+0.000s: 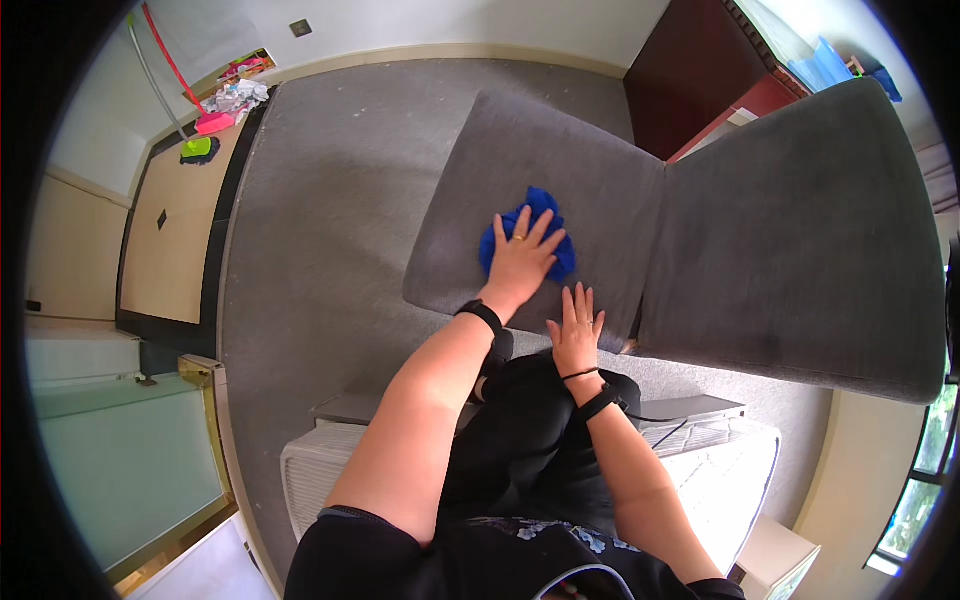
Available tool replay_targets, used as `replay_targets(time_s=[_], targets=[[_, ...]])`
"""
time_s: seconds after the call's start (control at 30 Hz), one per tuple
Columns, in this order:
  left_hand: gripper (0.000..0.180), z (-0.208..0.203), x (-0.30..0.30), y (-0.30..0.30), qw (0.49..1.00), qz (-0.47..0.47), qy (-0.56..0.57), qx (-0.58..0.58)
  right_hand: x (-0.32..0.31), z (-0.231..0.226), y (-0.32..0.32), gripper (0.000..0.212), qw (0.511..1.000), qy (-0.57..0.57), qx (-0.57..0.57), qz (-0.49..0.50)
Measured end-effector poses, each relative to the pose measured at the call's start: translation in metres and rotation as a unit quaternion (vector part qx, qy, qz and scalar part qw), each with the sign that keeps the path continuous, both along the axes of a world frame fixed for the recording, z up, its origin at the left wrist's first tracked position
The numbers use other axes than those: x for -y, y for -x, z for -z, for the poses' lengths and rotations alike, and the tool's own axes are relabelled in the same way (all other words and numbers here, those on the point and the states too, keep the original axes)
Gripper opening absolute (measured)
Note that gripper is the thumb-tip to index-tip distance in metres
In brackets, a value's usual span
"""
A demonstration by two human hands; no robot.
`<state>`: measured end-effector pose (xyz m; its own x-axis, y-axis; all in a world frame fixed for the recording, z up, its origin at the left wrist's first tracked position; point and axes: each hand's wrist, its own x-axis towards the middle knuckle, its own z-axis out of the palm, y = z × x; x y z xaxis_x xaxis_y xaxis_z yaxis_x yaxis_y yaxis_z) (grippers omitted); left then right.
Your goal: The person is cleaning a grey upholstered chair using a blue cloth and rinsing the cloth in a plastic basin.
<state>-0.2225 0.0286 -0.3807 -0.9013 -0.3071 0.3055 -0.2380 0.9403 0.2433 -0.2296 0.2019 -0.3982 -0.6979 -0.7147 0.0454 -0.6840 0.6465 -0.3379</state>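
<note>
A grey upholstered chair has a flat seat [580, 150] in front of me and a broad backrest [790, 240] on the right. On the seat lies a crumpled blue cloth [540, 199]. My left hand [522, 262] presses down on it with the fingers spread, covering its middle. My right hand [575, 335] rests flat on the near edge of the seat, close to the gap before the backrest, its fingers stretched out and nothing in it.
A dark red wooden cabinet [695, 70] stands behind the chair. At the far left, a broom [200, 148] and a pink dustpan [214, 123] are beside crumpled plastic [238, 97]. A white slatted piece [315, 468] lies near my legs, and a glass-panelled door [130, 460] is at left.
</note>
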Motion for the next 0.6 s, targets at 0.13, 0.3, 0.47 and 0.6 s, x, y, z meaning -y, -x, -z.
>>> replay_targets(time_s=[0.13, 0.3, 0.47, 0.6], targets=[[0.042, 0.006, 0.040, -0.010, 0.993, -0.116, 0.027, 0.001, 0.001, 0.001, -0.003, 0.065, 1.000, -0.027, -0.006, -0.006], [0.039, 0.010, 0.079, -0.060, 0.974, -0.225, 0.034, -0.003, 0.002, 0.001, -0.004, 0.065, 0.999, -0.028, -0.021, -0.009], [0.036, 0.058, 0.093, -0.130, 0.921, -0.330, -0.205, -0.028, 0.008, 0.003, -0.008, 0.067, 0.999, -0.023, -0.032, -0.004], [0.039, 0.038, 0.047, -0.133, 0.929, -0.361, -0.084, 0.000, 0.008, 0.002, -0.006, 0.066, 0.998, -0.047, -0.037, 0.009]])
